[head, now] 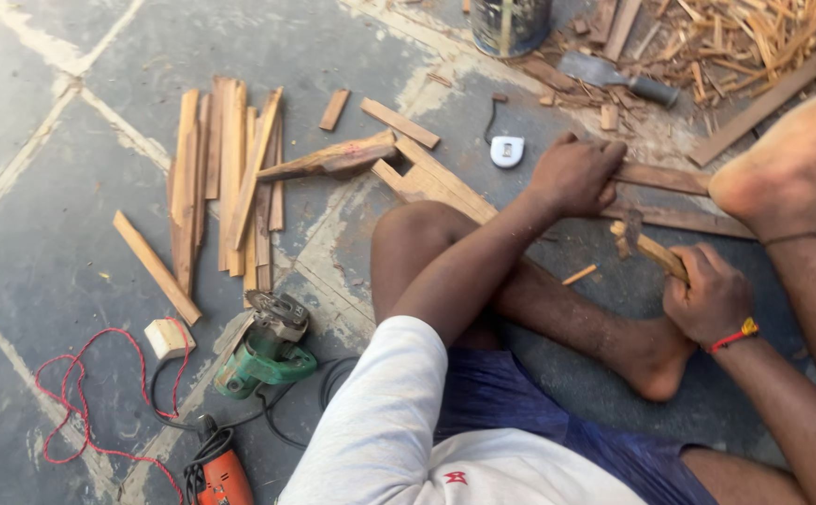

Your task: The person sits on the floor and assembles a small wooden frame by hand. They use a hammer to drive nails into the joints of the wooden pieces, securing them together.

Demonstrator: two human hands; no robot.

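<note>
My left hand (576, 173) is curled, knuckles up, pressing down on the near end of a long wooden strip (670, 178) that lies on the stone floor. A second strip (679, 220) lies just below it. My right hand (712, 299), with a red band at the wrist, grips the wooden handle of a hammer (649, 248). The hammer's head points toward the strips, a little below my left hand. My bare right foot (791, 159) rests over the far part of the strips. My left leg is folded under my left arm.
A pile of wooden slats (230, 178) lies at left, with loose offcuts (399, 122) nearby. A green power tool (263, 351), an orange tool (221, 477), a red cord (81, 393) and a small block (167, 337) sit near left. A white tape measure (507, 150), a metal can (511, 23), a chisel (614, 75) and shavings (754, 37) are beyond.
</note>
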